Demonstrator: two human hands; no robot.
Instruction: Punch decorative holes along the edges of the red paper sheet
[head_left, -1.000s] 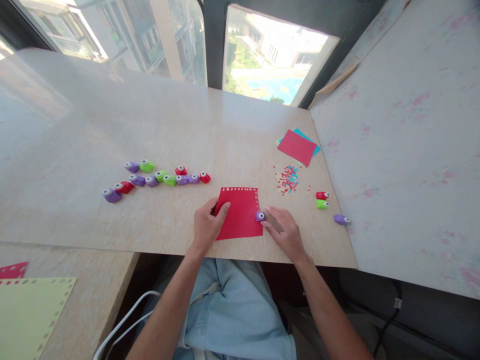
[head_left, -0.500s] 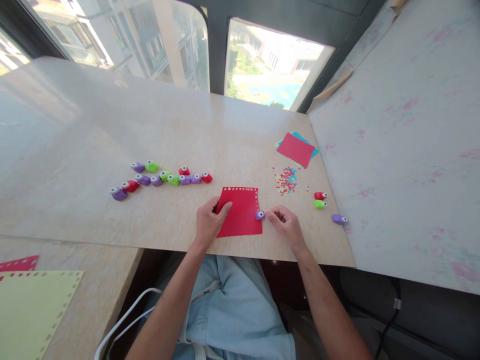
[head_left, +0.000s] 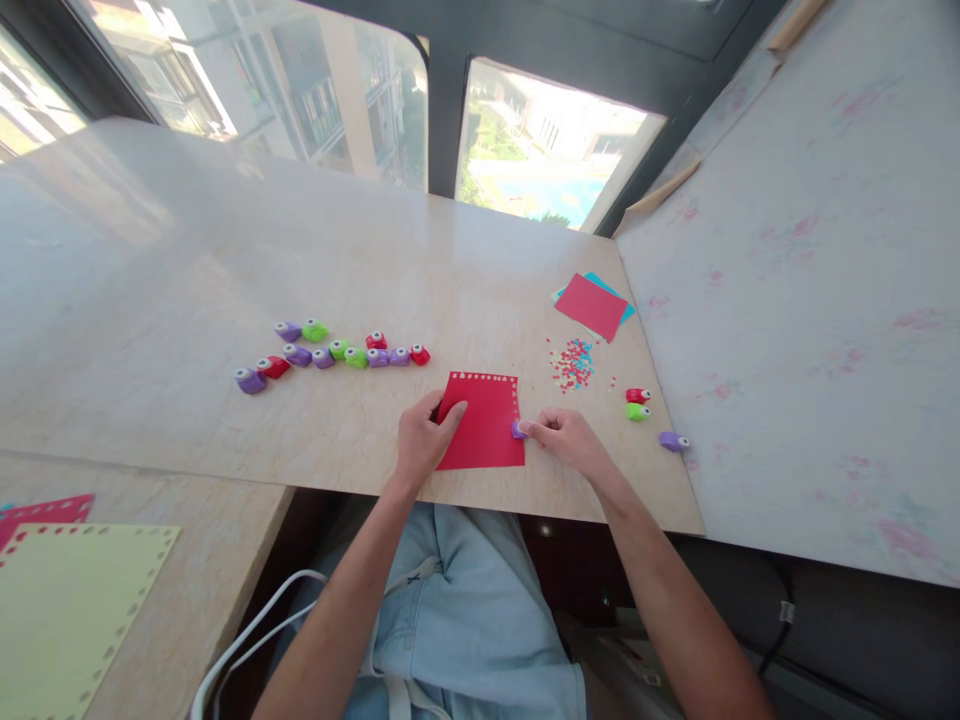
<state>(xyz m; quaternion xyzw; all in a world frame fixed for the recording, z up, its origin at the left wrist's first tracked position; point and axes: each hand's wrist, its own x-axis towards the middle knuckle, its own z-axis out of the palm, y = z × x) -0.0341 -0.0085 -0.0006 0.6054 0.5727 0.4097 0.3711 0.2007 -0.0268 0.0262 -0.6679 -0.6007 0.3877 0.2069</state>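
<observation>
A sheet of red paper [head_left: 482,425] lies before me, with small punched holes along its top edge and the upper part of its right edge. My left hand [head_left: 426,437] grips the sheet's left side, thumb on top and fingers under it. At the right edge sits a small purple craft punch [head_left: 517,429]. My right hand [head_left: 564,437] has its thumb on the punch's top, with the fingers curled beside it; they partly cover the punch. Several red, green and purple punches [head_left: 355,357] stand in a loose row to the left.
Punched confetti [head_left: 574,364] lies in a pile beyond my right hand, below a stack of coloured paper [head_left: 592,305]. At the right edge are a red punch [head_left: 637,396], a green punch [head_left: 637,411] and another purple one [head_left: 674,441]. Pale yellow punched paper [head_left: 90,610] lies lower left.
My right hand has moved left onto the purple punch, its thumb now covering the top. My left hand still holds the red paper. The view has shifted slightly.
</observation>
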